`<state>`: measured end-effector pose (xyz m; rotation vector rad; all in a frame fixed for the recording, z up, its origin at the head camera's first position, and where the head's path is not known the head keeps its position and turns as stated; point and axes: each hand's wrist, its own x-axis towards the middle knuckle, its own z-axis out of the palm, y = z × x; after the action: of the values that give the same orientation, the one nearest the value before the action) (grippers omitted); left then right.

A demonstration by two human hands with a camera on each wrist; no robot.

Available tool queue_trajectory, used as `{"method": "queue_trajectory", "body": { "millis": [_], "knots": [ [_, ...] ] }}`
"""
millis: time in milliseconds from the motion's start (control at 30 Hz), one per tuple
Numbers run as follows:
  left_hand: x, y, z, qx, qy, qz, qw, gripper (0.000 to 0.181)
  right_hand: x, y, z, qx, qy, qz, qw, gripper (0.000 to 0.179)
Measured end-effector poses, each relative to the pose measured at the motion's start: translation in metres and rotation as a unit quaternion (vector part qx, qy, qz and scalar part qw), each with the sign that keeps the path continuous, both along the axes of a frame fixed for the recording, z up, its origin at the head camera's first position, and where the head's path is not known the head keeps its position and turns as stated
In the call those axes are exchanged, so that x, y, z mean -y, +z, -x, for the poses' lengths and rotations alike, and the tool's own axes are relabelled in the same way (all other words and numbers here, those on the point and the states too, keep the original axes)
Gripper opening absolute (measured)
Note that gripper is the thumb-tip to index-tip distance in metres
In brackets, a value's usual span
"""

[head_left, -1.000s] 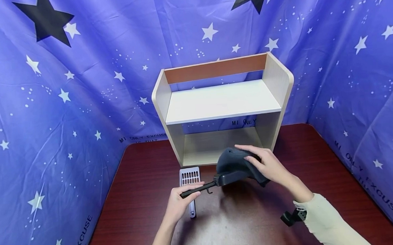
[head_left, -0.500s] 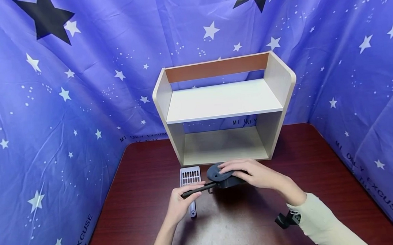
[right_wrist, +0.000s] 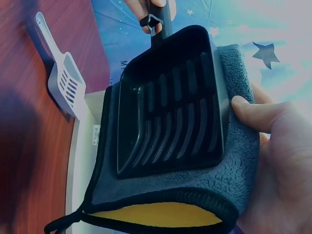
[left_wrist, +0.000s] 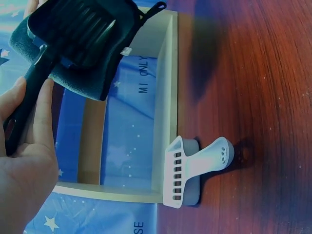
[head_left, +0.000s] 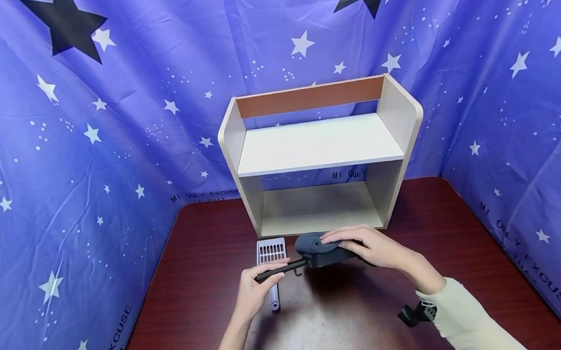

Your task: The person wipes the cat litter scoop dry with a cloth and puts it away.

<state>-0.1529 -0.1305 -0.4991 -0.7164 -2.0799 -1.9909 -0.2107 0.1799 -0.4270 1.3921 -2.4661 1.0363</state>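
My left hand (head_left: 250,294) grips the handle of a black litter scoop (right_wrist: 131,134), tilted above the table. A dark grey plush cleaning cloth (right_wrist: 241,73) with black edging lies against the back of the slotted pan. Its edge near the right wrist camera gapes like a pocket and shows a yellow inside. My right hand (head_left: 375,246) holds this cloth to the pan, with the thumb (right_wrist: 243,109) on the plush beside the pan's side wall. A small hook (head_left: 298,272) hangs from the black handle. On the table, a pale litter scoop (left_wrist: 192,170) lies beneath my left hand.
A two-level wooden shelf unit (head_left: 320,142) stands at the back of the dark red table (head_left: 204,251), directly behind my hands. Blue star-printed curtains (head_left: 138,139) hang on the left, back and right. A black device (head_left: 415,314) is strapped at my right wrist.
The cloth, bulging up high over the pan a second ago, now lies lower and flatter against it. My right hand has come down and left with it, then slid slightly right.
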Motion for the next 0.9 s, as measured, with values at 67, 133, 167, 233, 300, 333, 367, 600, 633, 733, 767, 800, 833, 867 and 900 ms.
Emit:
{"method": "queue_trajectory", "body": {
  "millis": [67, 133, 167, 233, 300, 333, 367, 600, 633, 733, 767, 800, 833, 867, 900],
  "knots": [
    [0.001, 0.001, 0.000, 0.004, 0.004, 0.003, 1.0000, 0.018, -0.002, -0.002, 0.000, -0.004, -0.003, 0.009, 0.9999, 0.036],
    [0.001, 0.003, -0.001, 0.016, 0.007, 0.002, 0.9999, 0.019, -0.004, -0.002, 0.000, -0.008, -0.009, 0.012, 0.9999, 0.037],
    [0.002, 0.003, -0.001, 0.022, 0.009, 0.001, 0.9997, 0.019, -0.005, -0.002, -0.001, -0.008, -0.014, 0.012, 0.9998, 0.037],
    [0.002, 0.004, -0.001, 0.038, 0.013, -0.005, 0.9992, 0.020, -0.007, -0.003, -0.002, -0.008, -0.025, 0.011, 0.9996, 0.037],
    [0.003, 0.005, -0.001, 0.046, 0.017, -0.010, 0.9987, 0.019, -0.009, -0.003, -0.002, -0.006, -0.034, 0.011, 0.9993, 0.037],
    [0.003, 0.005, -0.002, 0.046, 0.018, -0.012, 0.9987, 0.020, -0.010, -0.003, -0.002, -0.006, -0.038, 0.013, 0.9992, 0.037],
    [0.004, 0.006, -0.002, 0.047, 0.020, -0.015, 0.9986, 0.020, -0.011, -0.004, -0.003, -0.004, -0.040, 0.015, 0.9991, 0.037],
    [0.004, 0.008, -0.002, 0.070, 0.032, -0.039, 0.9963, 0.022, -0.016, -0.008, -0.003, 0.007, -0.052, 0.038, 0.9979, 0.036],
    [0.005, 0.008, -0.002, 0.071, 0.034, -0.042, 0.9960, 0.022, -0.017, -0.008, -0.003, 0.009, -0.054, 0.041, 0.9976, 0.036],
    [0.006, 0.008, -0.002, 0.067, 0.041, -0.048, 0.9958, 0.022, -0.018, -0.010, -0.003, 0.013, -0.058, 0.052, 0.9969, 0.037],
    [0.007, 0.008, -0.002, 0.064, 0.045, -0.047, 0.9959, 0.021, -0.019, -0.011, -0.002, 0.015, -0.057, 0.057, 0.9966, 0.037],
    [0.008, 0.008, -0.002, 0.062, 0.049, -0.046, 0.9958, 0.021, -0.020, -0.011, -0.002, 0.016, -0.057, 0.062, 0.9963, 0.037],
    [0.008, 0.008, -0.002, 0.062, 0.053, -0.045, 0.9957, 0.020, -0.020, -0.012, -0.002, 0.016, -0.057, 0.065, 0.9961, 0.037],
    [0.008, 0.008, -0.002, 0.064, 0.056, -0.044, 0.9954, 0.020, -0.021, -0.012, -0.002, 0.016, -0.058, 0.069, 0.9958, 0.037],
    [0.009, 0.009, -0.002, 0.065, 0.060, -0.043, 0.9951, 0.019, -0.021, -0.013, -0.001, 0.015, -0.060, 0.072, 0.9955, 0.037]
  ]
}}
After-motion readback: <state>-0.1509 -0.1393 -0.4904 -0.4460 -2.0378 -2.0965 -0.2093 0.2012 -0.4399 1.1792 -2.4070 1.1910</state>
